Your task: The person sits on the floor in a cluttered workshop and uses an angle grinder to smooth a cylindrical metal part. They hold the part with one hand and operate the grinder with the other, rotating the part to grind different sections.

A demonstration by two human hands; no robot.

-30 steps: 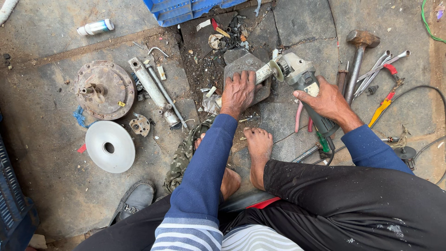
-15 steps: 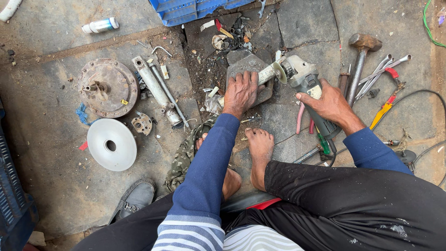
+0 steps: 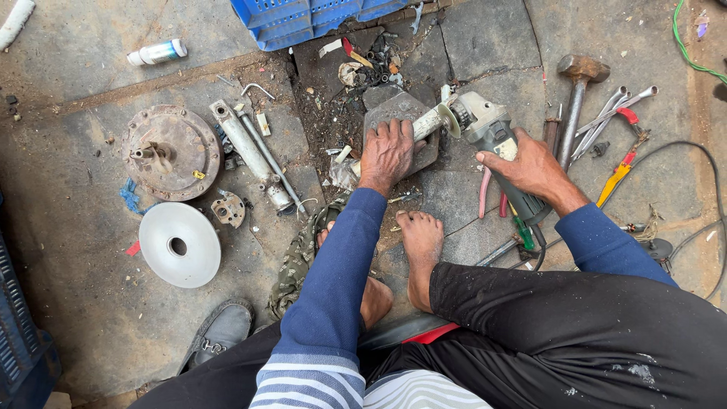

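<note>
Grey plate (image 3: pixel 400 113) lies at twelve o'clock from our feet; our left hand (image 3: pixel 388 151) presses it flat, fingers spread. Our right hand (image 3: pixel 530 168) grips the grinder (image 3: pixel 492 136), its disc close to our fingers: we judge a slip could cut them.

Bare ground lay open at far left. Hammer (image 3: pixel 577 98), wrenches (image 3: pixel 613 110) and pliers (image 3: pixel 622 163) crowded the right; blue crate (image 3: pixel 318 17) blocked the far side.

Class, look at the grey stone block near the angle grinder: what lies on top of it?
The left hand presses flat on the grey stone block, and a pale rod sticks out beside it toward the angle grinder, gripped by the right hand. Whatever lies beneath the palm is covered.
</note>
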